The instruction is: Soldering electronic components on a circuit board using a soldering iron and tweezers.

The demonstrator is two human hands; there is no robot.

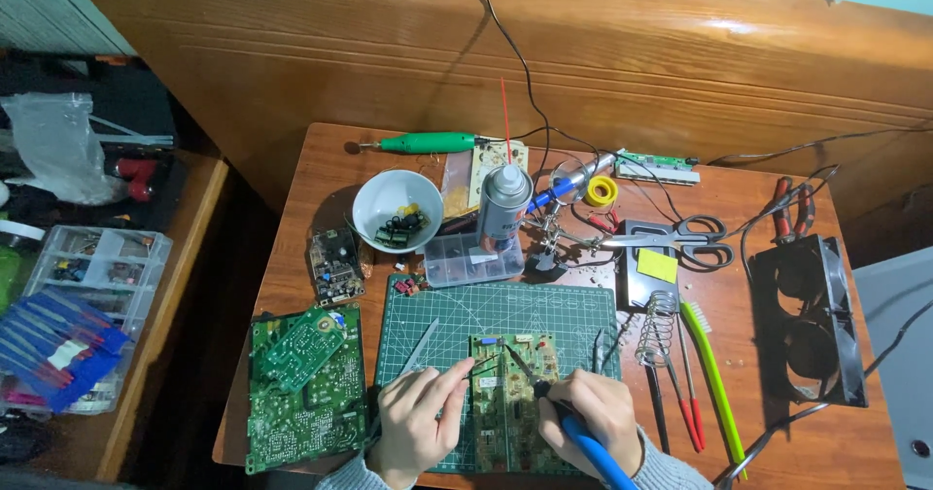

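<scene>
- Across the middle of the frame, a reddish wooden table (321, 150) is spreading out, its left edge dropping to a dark gap and its right side carrying a black twin fan frame (809, 320); bare wood is lying open only in small patches between the clutter.
- At lower centre, a green cutting mat (505, 305) is sitting under the work, with a large green circuit board (303, 393) lying just beside its left edge.
- On the mat, a smaller yellow-green circuit board (507, 393) is lying flat between both hands, studded with small parts.
- At the bottom right of that board, the right hand (593, 417) is gripping a blue-handled soldering iron (573, 427), fingers wrapped tight, its tip resting on the board's upper part.
- At the bottom left, the left hand (418, 422) is pinching a thin wire (486, 366) between narrowed fingertips, touching the board.
- Toward the upper centre, a white bowl (397, 210) and a spray can (503, 203) are standing well apart from the hands.
</scene>
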